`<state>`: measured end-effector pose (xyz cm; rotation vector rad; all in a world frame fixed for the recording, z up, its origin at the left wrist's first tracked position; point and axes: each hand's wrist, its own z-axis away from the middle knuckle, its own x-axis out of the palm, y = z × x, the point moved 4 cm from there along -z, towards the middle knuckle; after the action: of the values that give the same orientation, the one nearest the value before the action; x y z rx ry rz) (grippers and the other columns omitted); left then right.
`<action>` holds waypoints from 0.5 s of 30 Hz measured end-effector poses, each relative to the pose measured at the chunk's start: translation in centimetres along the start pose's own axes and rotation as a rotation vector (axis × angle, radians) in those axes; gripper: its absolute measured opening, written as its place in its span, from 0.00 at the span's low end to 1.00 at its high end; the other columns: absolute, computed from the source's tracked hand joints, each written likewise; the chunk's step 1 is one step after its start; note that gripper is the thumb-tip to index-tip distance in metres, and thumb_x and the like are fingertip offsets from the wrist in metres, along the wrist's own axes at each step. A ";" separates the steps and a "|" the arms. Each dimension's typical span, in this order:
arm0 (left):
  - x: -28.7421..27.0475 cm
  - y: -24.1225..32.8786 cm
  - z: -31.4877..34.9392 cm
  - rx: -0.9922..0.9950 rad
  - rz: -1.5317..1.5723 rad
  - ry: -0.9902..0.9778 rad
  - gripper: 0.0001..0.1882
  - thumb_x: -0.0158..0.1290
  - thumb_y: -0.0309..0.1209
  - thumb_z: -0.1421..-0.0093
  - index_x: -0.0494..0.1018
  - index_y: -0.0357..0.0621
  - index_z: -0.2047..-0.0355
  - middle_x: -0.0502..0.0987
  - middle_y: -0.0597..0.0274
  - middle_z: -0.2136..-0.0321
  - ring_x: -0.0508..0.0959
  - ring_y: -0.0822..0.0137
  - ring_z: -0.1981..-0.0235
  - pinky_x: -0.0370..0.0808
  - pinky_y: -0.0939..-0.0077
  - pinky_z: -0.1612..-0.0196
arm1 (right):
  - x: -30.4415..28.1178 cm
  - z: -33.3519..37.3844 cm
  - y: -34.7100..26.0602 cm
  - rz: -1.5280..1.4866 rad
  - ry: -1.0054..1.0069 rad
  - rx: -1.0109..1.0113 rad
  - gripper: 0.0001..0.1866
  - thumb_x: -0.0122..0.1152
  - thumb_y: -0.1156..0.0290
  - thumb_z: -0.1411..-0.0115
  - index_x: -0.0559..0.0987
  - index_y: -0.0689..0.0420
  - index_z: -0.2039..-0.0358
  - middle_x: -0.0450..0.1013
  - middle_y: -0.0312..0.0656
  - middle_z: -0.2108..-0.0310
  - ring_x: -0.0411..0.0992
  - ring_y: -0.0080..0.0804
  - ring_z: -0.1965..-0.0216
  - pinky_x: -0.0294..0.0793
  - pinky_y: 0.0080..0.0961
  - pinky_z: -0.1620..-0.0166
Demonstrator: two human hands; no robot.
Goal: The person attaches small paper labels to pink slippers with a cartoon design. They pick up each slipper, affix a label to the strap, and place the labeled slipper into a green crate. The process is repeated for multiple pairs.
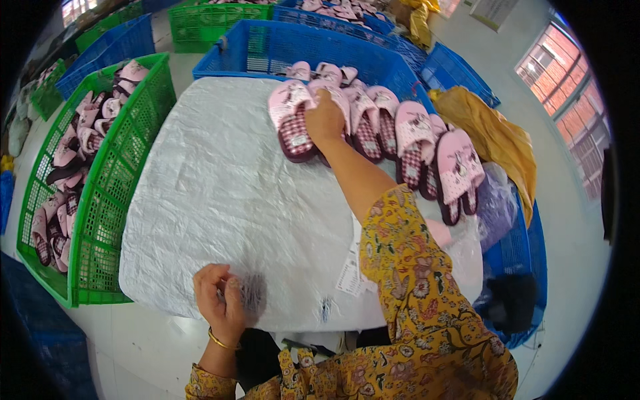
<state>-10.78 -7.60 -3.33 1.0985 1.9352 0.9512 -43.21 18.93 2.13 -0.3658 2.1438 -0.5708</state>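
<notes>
My right hand (325, 120) reaches to the far edge of the covered table (220, 173) and is closed on a pair of pink slippers (291, 107) with dark soles and checked insoles. Its fingertips are partly hidden against the slippers. To the right of it, several more pink slippers (413, 137) lie in a row, toes pointing away; the end pair (459, 167) sits nearest the table's right side. My left hand (220, 297) hovers by the near edge with its fingers curled in, and nothing shows in them.
A green crate (123, 180) full of pink slippers stands left of the table. Behind it, a blue crate (293, 50) holds more slippers. A yellow-brown cloth or sack (490, 127) and a purple plastic bag (497, 207) lie at the right. White paper tags (350, 277) rest near the front.
</notes>
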 end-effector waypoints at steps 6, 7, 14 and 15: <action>0.3 1.2 -0.4 0.169 -0.056 -0.103 0.26 0.51 0.43 0.37 0.69 0.40 0.43 0.67 0.49 0.45 0.68 0.58 0.47 0.70 0.70 0.56 | -11.2 13.9 -5.7 -0.272 -0.085 -0.209 0.23 0.57 0.75 0.48 0.73 0.55 0.49 0.75 0.55 0.61 0.73 0.55 0.59 0.71 0.44 0.55; 0.4 1.4 -0.3 0.170 -0.051 -0.117 0.27 0.50 0.45 0.36 0.68 0.40 0.43 0.66 0.49 0.43 0.67 0.57 0.46 0.68 0.68 0.52 | -13.0 16.8 -6.1 -0.301 -0.114 -0.189 0.23 0.58 0.75 0.48 0.73 0.56 0.49 0.75 0.55 0.61 0.73 0.54 0.60 0.71 0.43 0.55; 1.1 0.9 -0.8 0.215 -0.099 -0.250 0.23 0.45 0.41 0.33 0.70 0.39 0.45 0.65 0.47 0.42 0.64 0.50 0.40 0.60 0.59 0.38 | -17.2 28.5 -6.7 -0.338 -0.300 -0.048 0.21 0.61 0.72 0.46 0.72 0.55 0.50 0.76 0.50 0.70 0.75 0.50 0.67 0.73 0.42 0.63; 1.3 0.6 -0.7 0.220 -0.141 -0.270 0.21 0.45 0.39 0.33 0.71 0.39 0.45 0.65 0.47 0.42 0.64 0.50 0.40 0.60 0.59 0.38 | -17.5 29.0 -6.6 -0.329 -0.340 -0.017 0.21 0.62 0.69 0.44 0.72 0.55 0.49 0.76 0.50 0.69 0.75 0.50 0.67 0.74 0.41 0.63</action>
<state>-11.66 -6.40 -2.78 1.1313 1.8933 0.4948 -9.16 13.45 2.21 -0.7770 1.7722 -0.6239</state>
